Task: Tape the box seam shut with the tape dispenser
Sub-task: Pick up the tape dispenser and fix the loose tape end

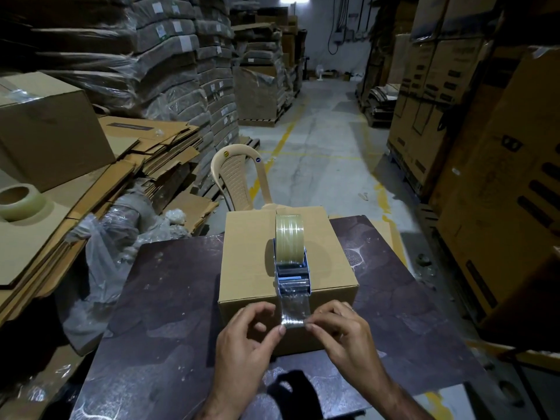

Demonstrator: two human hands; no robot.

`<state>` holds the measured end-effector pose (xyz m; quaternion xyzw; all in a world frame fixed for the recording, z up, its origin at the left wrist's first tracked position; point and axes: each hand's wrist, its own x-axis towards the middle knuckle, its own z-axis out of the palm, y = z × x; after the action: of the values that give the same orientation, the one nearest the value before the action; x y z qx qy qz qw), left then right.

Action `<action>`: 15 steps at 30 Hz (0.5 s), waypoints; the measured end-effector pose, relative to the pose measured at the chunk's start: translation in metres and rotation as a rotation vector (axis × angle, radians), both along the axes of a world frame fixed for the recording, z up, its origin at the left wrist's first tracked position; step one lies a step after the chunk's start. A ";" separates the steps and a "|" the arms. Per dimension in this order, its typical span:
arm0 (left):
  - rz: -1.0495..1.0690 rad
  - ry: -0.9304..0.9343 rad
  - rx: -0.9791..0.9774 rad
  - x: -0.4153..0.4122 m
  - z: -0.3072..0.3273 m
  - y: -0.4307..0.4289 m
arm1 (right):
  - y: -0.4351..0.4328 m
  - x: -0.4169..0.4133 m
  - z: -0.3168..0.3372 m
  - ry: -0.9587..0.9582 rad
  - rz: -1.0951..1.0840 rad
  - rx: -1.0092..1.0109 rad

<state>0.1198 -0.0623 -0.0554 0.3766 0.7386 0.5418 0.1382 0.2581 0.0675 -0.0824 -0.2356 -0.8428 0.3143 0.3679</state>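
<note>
The dark, scuffed table (169, 298) fills the lower centre. On it sits the box (251, 268) — stiff plain cardboard, probably light. The dispenser (292, 265) stands on its top at frame centre. Below, the left hand (245, 338) and right hand (342, 331) pinch the 2 corners of the tape (295, 310) — thin, glossy, likely clingy, best held by its edges.

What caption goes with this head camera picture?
Left hand and right hand pinch the tape end from the dispenser sitting on the box.
</note>
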 end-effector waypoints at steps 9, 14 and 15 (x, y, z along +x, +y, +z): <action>-0.046 0.008 -0.005 0.000 0.000 0.005 | -0.001 -0.002 0.006 -0.002 0.011 -0.064; 0.013 -0.087 -0.008 0.001 -0.007 0.013 | -0.005 -0.003 0.008 0.024 -0.004 -0.208; 0.017 -0.121 -0.008 0.002 -0.008 0.014 | -0.005 -0.004 0.008 0.026 -0.009 -0.241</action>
<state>0.1221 -0.0478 -0.0629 0.3362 0.7342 0.5618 0.1796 0.2546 0.0620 -0.0740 -0.2779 -0.7930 0.4146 0.3494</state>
